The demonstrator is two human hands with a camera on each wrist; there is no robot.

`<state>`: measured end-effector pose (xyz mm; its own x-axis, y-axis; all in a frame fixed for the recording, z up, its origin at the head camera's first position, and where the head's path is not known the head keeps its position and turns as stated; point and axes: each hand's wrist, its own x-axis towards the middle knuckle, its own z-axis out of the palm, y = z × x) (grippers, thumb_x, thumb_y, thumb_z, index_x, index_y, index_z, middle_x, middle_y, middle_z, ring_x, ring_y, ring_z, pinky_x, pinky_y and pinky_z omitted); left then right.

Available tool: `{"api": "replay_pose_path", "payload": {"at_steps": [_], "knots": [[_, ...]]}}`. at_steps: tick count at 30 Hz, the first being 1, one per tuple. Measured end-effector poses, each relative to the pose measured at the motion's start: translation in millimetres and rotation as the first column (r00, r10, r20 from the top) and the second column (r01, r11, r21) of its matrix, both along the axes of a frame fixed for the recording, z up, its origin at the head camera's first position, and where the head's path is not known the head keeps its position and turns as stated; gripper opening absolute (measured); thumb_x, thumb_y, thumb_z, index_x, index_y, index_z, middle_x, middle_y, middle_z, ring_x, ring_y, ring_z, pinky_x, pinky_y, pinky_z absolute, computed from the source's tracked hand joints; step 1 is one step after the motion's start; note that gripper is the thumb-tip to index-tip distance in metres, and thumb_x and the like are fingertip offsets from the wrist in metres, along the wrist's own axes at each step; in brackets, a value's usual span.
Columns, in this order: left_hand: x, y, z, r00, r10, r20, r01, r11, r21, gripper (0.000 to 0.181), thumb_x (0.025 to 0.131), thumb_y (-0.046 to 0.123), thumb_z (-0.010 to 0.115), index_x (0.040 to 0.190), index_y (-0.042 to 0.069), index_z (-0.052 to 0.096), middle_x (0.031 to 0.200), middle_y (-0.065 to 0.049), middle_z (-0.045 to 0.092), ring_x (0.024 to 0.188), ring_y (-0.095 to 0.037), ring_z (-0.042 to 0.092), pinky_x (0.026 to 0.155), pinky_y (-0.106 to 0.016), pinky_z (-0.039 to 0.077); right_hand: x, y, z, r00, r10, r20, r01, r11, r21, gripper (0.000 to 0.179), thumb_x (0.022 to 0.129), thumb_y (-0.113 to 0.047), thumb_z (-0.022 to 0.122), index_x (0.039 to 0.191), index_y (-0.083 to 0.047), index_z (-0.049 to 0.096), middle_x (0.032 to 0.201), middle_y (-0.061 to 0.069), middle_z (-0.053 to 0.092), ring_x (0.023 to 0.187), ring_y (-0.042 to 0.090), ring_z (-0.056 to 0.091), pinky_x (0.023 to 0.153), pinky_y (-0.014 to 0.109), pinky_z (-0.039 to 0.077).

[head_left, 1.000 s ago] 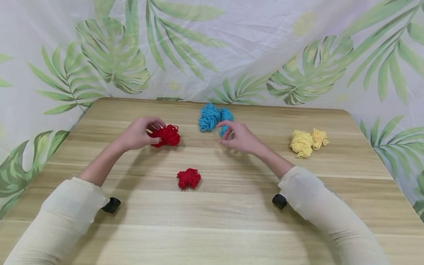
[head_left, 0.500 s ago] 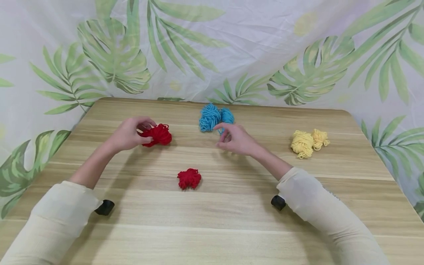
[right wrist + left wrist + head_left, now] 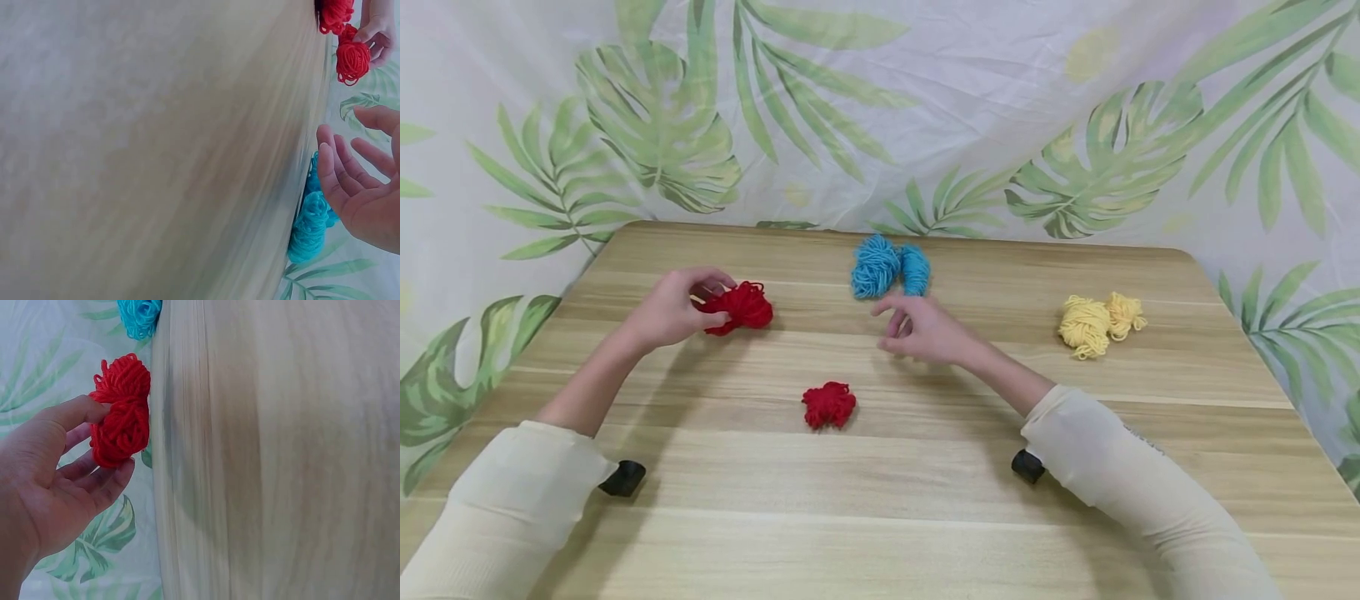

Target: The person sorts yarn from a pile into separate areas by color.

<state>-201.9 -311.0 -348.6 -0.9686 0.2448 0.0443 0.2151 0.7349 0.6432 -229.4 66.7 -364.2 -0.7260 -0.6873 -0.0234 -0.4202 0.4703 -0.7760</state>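
My left hand (image 3: 672,308) pinches a larger red yarn bundle (image 3: 742,309) between thumb and fingers at the left of the table. In the left wrist view the red yarn (image 3: 122,412) shows a narrowed middle where the thumb presses. My right hand (image 3: 925,331) hovers in front of two blue yarn bundles (image 3: 876,267), fingers loosely bent and holding nothing. The right wrist view shows its palm, with blue yarn (image 3: 309,234) beyond the fingers. A smaller red yarn bundle (image 3: 828,405) lies on the table between the two hands, nearer the front.
Two yellow yarn bundles (image 3: 1086,326) lie side by side on the right of the wooden table (image 3: 850,517). Behind the table hangs a leaf-print cloth (image 3: 955,100). A black wrist device (image 3: 622,478) sits below the left sleeve, another (image 3: 1027,466) below the right.
My left hand has carried the larger red yarn bundle to the left. My right hand has drawn back slightly toward the front and left, away from the blue yarn.
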Motion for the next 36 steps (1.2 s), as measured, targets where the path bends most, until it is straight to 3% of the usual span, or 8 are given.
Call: {"api": "replay_pose_path", "payload": {"at_steps": [21, 27, 36], "knots": [[4.9, -27.9, -8.4, 0.996, 0.077, -0.052, -0.076, 0.997, 0.019, 0.036, 0.088, -0.007, 0.075, 0.122, -0.012, 0.063, 0.113, -0.033, 0.066, 0.101, -0.042, 0.063, 0.073, -0.006, 0.042, 4.7, -11, 2.1, 1.0, 0.018, -0.007, -0.018, 0.998, 0.057, 0.038, 0.095, -0.007, 0.075, 0.129, 0.004, 0.064, 0.093, 0.011, 0.071, 0.083, 0.021, 0.072, 0.076, 0.029, 0.06], [6.6, -37.2, -9.2, 0.993, 0.095, -0.072, -0.094, 0.995, 0.008, 0.035, 0.088, -0.006, 0.074, 0.121, -0.012, 0.063, 0.112, -0.033, 0.067, 0.096, -0.032, 0.063, 0.073, -0.006, 0.043, 5.9, -12, 2.7, 1.0, 0.022, -0.006, -0.022, 0.997, 0.069, 0.038, 0.095, -0.009, 0.075, 0.129, 0.003, 0.064, 0.093, 0.01, 0.071, 0.084, 0.021, 0.072, 0.078, 0.029, 0.06], [8.6, -45.3, -10.7, 0.987, 0.135, -0.089, -0.138, 0.99, -0.02, 0.035, 0.088, -0.004, 0.076, 0.119, -0.013, 0.063, 0.11, -0.036, 0.067, 0.096, -0.045, 0.065, 0.068, -0.005, 0.042, 8.3, -12, 2.6, 1.0, 0.021, 0.0, -0.021, 0.998, 0.064, 0.038, 0.095, -0.008, 0.075, 0.129, 0.003, 0.064, 0.091, 0.01, 0.069, 0.083, 0.02, 0.071, 0.078, 0.029, 0.059]]}}
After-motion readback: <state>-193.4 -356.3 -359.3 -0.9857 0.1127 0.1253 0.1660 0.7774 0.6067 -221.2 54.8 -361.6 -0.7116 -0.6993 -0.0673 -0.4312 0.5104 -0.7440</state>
